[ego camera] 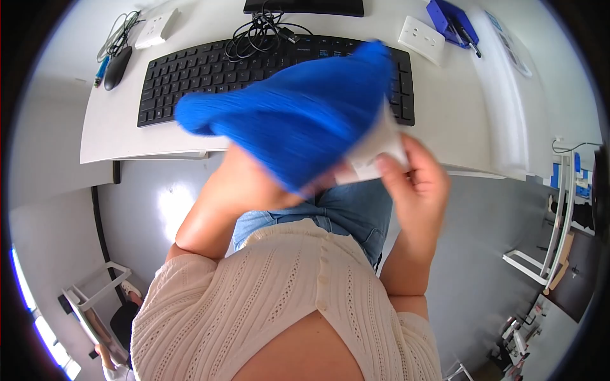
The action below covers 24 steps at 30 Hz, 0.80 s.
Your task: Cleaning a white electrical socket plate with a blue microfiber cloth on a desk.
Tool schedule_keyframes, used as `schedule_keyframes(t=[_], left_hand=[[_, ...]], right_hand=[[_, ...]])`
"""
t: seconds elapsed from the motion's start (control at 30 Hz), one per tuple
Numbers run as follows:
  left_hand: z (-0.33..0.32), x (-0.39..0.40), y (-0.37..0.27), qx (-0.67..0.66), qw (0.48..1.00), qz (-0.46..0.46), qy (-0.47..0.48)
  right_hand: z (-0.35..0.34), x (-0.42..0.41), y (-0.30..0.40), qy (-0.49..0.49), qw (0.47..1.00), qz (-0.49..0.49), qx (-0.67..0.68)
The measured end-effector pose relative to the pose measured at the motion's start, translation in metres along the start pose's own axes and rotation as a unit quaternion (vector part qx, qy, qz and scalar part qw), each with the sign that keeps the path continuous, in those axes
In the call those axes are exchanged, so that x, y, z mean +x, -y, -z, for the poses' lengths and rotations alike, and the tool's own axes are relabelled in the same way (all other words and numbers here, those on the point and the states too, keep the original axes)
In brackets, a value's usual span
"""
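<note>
A bright blue cloth (pixel 295 109), blurred by motion, spreads above a black computer keyboard (pixel 200 71) and hides much of its right half. My left hand (pixel 259 181) is under the cloth's lower left side and holds it; its fingers are mostly hidden. In my right hand (pixel 417 171) a white rectangular socket plate or box (pixel 376 152) is pinched between thumb and fingers, partly covered by the cloth's right edge. A coiled black USB cable (pixel 259 35) lies on the keyboard's upper edge.
On the white desk (pixel 452 124) are a black mouse (pixel 118 68) with cables, white socket plates (pixel 157 28) (pixel 421 40) at both sides, a blue holder (pixel 450 21) with pens, and a monitor base (pixel 305 7). Another person's arm (pixel 106 357) shows at lower left.
</note>
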<state>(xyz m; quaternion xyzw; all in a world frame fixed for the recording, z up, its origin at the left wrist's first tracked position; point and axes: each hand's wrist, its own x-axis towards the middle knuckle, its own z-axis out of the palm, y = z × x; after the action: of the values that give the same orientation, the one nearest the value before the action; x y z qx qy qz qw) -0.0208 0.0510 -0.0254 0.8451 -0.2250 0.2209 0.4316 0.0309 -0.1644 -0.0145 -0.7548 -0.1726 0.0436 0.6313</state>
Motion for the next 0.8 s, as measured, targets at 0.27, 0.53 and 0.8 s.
schedule_keyframes(t=[0.27, 0.53, 0.8], left_hand=[[-0.019, 0.031, -0.017, 0.077, 0.994, 0.077, 0.002], [-0.037, 0.026, -0.001, -0.145, 0.91, 0.217, -0.323], [-0.03, 0.023, -0.002, -0.162, 0.916, 0.18, -0.321]], right_hand=[[-0.003, 0.003, 0.009, 0.109, 0.994, -0.005, -0.027], [-0.016, -0.008, -0.022, 0.081, 0.98, -0.004, 0.18], [-0.008, 0.001, 0.001, 0.018, 0.998, -0.039, 0.038]])
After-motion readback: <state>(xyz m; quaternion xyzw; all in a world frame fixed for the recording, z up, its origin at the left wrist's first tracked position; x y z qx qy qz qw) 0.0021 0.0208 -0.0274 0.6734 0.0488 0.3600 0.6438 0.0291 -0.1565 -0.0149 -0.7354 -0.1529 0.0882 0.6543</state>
